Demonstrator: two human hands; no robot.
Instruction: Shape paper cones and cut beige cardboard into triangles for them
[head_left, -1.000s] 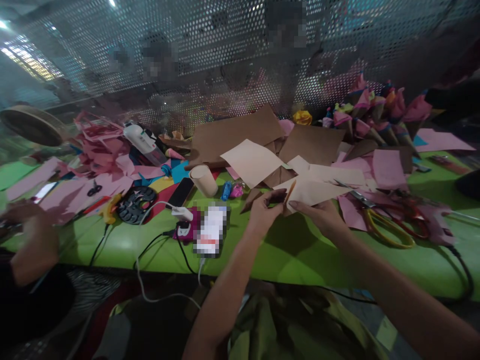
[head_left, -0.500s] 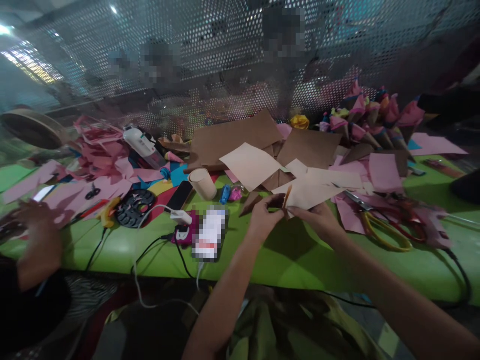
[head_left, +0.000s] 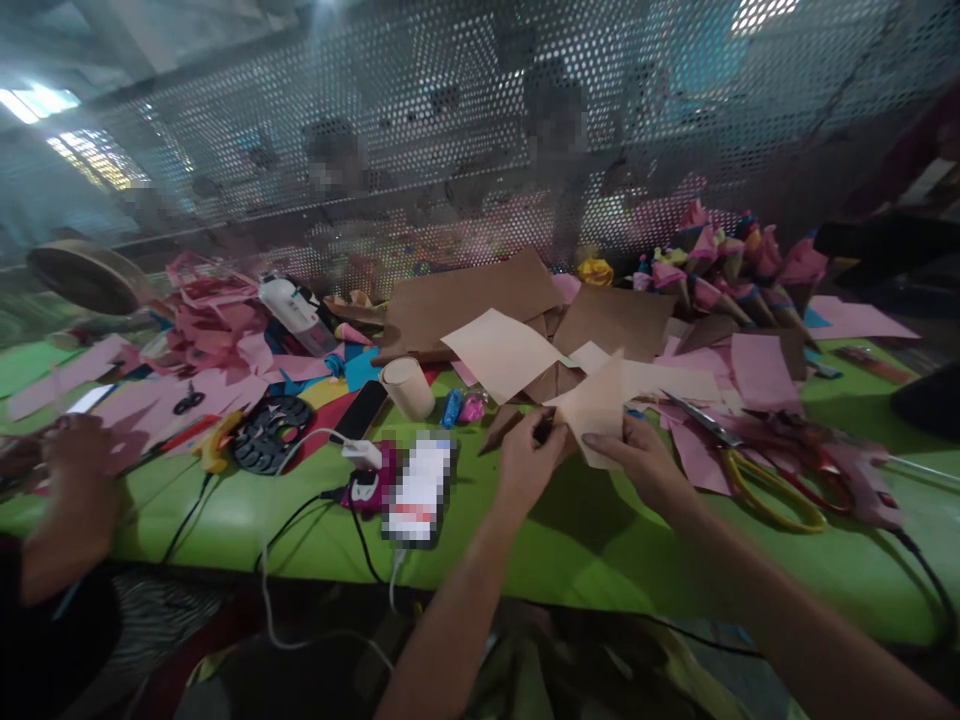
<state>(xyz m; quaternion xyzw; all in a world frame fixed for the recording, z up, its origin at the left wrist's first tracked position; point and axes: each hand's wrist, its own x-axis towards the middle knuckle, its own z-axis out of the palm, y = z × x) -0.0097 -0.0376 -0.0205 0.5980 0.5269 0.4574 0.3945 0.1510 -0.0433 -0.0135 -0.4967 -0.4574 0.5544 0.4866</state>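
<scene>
Over the green table (head_left: 585, 530) both my hands hold a cream sheet of paper (head_left: 596, 405) that stands partly lifted. My left hand (head_left: 525, 462) pinches its lower left corner, fingers closed. My right hand (head_left: 637, 455) grips the sheet's lower edge with thumb and fingers. More cream and brown sheets (head_left: 480, 300) lie just behind.
Yellow-handled scissors (head_left: 757, 470) and red scissors lie right of my hands. A phone (head_left: 416, 490) with cables, a paper cup (head_left: 407, 387), a glue gun (head_left: 294, 305) and pink scraps lie left. Paper cones (head_left: 720, 270) stand at the back right. Another person's hand (head_left: 75, 470) works at far left.
The cream sheet has been raised from lying flat to partly upright between my hands. The view has shifted slightly downward.
</scene>
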